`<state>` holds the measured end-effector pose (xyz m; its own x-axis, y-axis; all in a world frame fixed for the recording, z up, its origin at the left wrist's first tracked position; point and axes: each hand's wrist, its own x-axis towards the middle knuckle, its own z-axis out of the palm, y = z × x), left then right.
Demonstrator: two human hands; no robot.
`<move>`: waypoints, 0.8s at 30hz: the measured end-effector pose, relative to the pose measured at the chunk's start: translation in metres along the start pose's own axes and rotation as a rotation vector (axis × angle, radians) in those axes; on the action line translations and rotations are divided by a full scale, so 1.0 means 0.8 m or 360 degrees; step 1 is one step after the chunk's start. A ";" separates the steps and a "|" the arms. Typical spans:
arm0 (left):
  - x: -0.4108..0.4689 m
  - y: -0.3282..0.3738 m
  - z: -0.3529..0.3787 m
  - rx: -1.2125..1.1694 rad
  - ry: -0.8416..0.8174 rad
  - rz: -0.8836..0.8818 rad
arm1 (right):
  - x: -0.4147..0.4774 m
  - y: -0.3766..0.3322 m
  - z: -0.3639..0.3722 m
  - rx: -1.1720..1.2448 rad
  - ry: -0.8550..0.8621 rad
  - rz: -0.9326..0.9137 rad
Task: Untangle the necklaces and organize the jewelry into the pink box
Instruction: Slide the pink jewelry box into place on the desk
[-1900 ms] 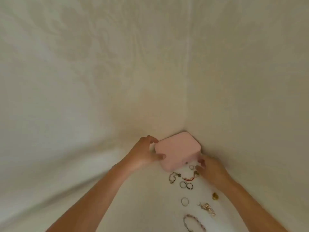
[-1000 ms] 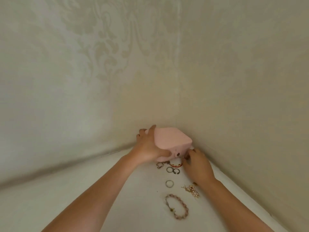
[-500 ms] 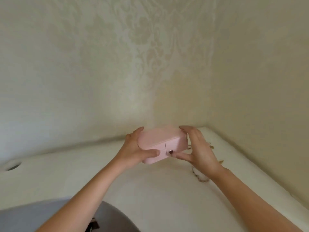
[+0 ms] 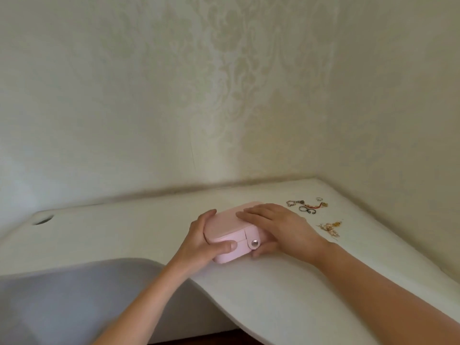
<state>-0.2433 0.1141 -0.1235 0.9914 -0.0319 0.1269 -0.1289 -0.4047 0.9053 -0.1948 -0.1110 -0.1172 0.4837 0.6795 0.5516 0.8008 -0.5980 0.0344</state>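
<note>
pink box (image 4: 230,234) (closed), right hand (image 4: 282,229) fingers (image 4: 250,214) atop

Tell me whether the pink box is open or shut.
Shut. The pink box has its lid down flat, and the snap tab lies fastened across the front seam.

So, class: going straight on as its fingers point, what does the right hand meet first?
Probably the left hand, gripping the pink box under the right hand; depth unclear.
</note>
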 end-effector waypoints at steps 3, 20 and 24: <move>0.003 -0.005 -0.002 -0.0044 0.0000 -0.0006 | 0.001 -0.001 0.003 -0.0025 0.0105 -0.0079; 0.012 0.001 -0.024 -0.0084 -0.0225 -0.0050 | 0.014 -0.004 0.005 0.0024 0.0364 -0.0039; 0.009 0.006 -0.026 -0.0107 -0.0171 -0.0059 | 0.001 0.003 -0.026 0.0663 0.0056 0.0460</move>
<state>-0.2373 0.1311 -0.1094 0.9918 -0.1172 0.0517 -0.0895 -0.3453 0.9342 -0.1997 -0.1206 -0.0993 0.7000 0.4924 0.5173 0.7122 -0.5343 -0.4552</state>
